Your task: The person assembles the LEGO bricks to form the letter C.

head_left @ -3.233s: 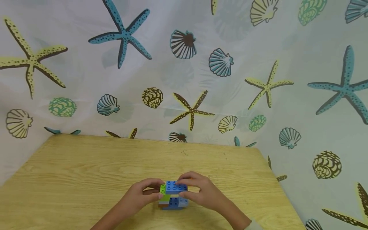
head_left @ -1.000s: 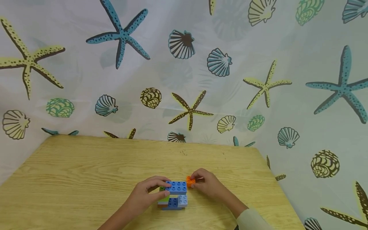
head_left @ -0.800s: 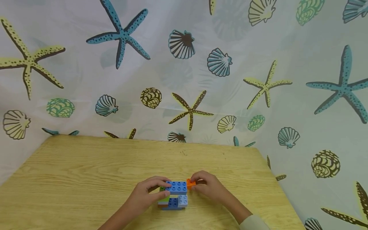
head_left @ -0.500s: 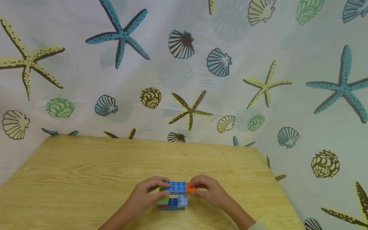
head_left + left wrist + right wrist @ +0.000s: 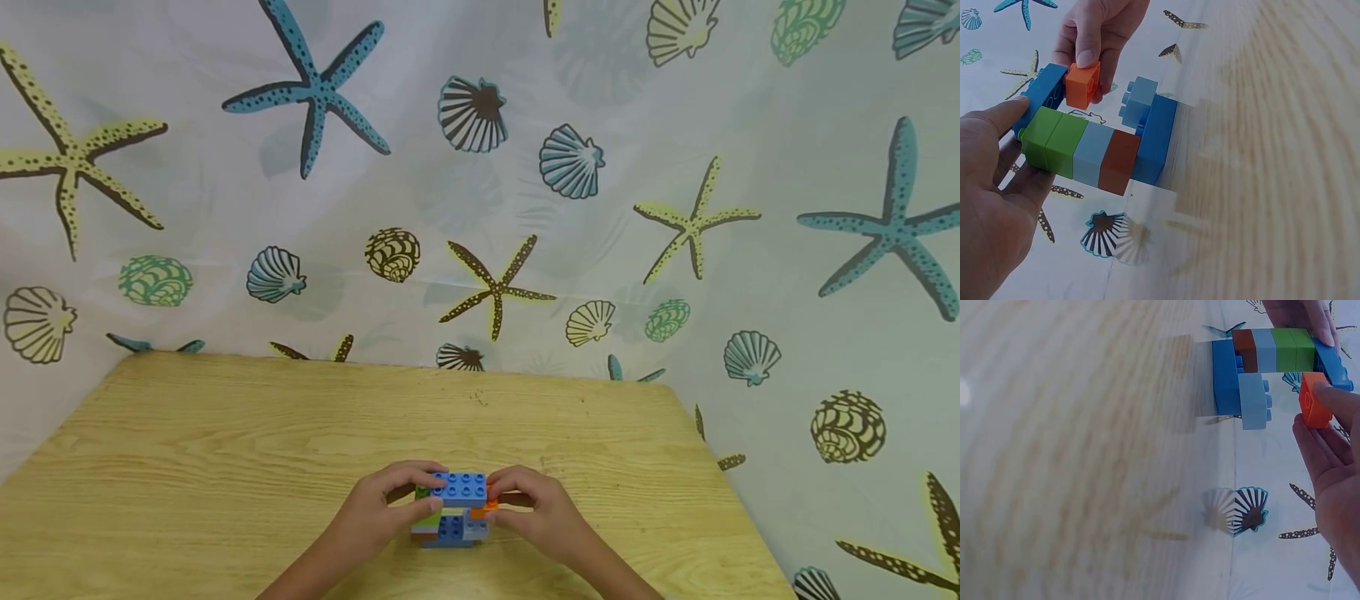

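Observation:
A small toy-brick structure stands on the wooden table. Its left column, in the left wrist view, stacks a brown brick [image 5: 1119, 162], a light blue brick [image 5: 1091, 153] and green bricks [image 5: 1054, 140] over a long blue base brick [image 5: 1159, 137]. A long blue top brick [image 5: 467, 490] overhangs from the green one. My left hand [image 5: 386, 504] grips the structure's upper left end. With thumb and fingers my right hand [image 5: 536, 504] pinches an orange brick [image 5: 1314, 403]. That brick is under the overhang's right end, apart from the short light blue brick [image 5: 1252, 401] below it.
The wooden table [image 5: 262, 433] spreads around the structure to both sides and behind it. A white cloth [image 5: 420, 192] printed with starfish and shells hangs along the table's back and right side.
My right hand let go of the blue top brick, picked up the orange brick behind the structure, brought it nearer and lowered it beneath the overhang. My left hand shifted onto the top brick, then stayed.

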Tool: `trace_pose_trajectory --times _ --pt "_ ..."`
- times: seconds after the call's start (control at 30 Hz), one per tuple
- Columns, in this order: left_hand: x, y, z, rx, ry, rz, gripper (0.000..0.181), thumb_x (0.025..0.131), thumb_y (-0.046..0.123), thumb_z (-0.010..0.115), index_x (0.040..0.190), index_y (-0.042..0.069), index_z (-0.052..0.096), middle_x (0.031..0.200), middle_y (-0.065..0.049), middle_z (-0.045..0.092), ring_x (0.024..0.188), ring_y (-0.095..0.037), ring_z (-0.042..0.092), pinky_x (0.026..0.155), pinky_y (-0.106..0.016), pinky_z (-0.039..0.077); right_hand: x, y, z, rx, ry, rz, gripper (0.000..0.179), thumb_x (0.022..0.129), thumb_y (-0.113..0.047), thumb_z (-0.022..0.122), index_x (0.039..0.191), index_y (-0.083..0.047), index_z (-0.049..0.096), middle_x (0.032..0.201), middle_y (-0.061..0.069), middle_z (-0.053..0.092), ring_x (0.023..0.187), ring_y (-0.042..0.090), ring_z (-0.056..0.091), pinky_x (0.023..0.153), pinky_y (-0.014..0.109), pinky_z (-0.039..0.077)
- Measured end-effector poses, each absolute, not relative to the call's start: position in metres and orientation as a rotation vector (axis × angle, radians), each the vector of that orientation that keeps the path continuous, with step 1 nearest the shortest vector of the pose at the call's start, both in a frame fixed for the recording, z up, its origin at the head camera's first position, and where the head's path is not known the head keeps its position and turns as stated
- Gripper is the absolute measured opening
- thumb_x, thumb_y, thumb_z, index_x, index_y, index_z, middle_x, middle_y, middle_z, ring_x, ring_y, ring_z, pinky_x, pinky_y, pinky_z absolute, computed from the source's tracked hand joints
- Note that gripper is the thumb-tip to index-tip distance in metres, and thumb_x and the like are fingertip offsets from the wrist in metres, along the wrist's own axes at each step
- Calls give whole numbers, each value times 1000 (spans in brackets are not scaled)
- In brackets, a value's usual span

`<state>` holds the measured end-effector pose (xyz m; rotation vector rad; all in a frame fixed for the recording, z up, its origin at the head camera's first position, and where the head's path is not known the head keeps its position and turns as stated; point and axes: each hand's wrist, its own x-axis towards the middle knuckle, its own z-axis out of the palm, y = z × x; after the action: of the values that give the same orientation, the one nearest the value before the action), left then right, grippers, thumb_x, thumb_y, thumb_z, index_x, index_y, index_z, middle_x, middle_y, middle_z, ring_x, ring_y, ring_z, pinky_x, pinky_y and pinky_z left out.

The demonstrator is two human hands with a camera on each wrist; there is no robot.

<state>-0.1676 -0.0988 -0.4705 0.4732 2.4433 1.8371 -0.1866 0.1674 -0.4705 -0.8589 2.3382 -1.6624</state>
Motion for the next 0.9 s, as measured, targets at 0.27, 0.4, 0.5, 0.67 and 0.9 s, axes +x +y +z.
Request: trace_pose_trajectory --times 0.27,0.4,0.5,0.67,0.9 --pt "-165 -100 -469 539 2448 1847 19 92 33 75 109 24 75 132 -3 65 130 -31 56 106 -46 51 -184 165 -471 -891 2348 -1693 20 91 -14 75 109 -4 71 124 19 66 113 17 68 94 31 58" --pt "-164 -100 -467 557 2480 1814 18 93 33 74 110 26 76 133 -3 64 131 -32 55 105 -50 51 -183 164 -474 -921 2364 -1721 17 91 -13 75 106 -6 71 122 17 66 113 17 68 93 32 59" --pt "-163 -100 -467 549 2509 1780 18 93 35 73 109 29 76 133 -2 63 131 -31 55 105 -47 52 -183 163 -478 -987 2363 -1765 15 91 -12 75 105 -6 71 121 18 67 113 15 67 92 33 59" --pt "-163 -100 -467 579 2518 1771 20 93 37 73 111 30 76 134 -4 62 129 -31 56 104 -45 53 -182 162 -482 -1113 2312 -1862 17 92 -4 72 107 0 69 120 26 64 114 13 66 89 34 60" --pt "-162 -100 -468 587 2527 1784 18 93 34 73 110 30 76 134 -6 62 129 -31 57 103 -45 53 -179 160 -478 -971 2293 -1881 19 91 -4 73 108 5 69 123 28 63 113 8 65 90 31 60"
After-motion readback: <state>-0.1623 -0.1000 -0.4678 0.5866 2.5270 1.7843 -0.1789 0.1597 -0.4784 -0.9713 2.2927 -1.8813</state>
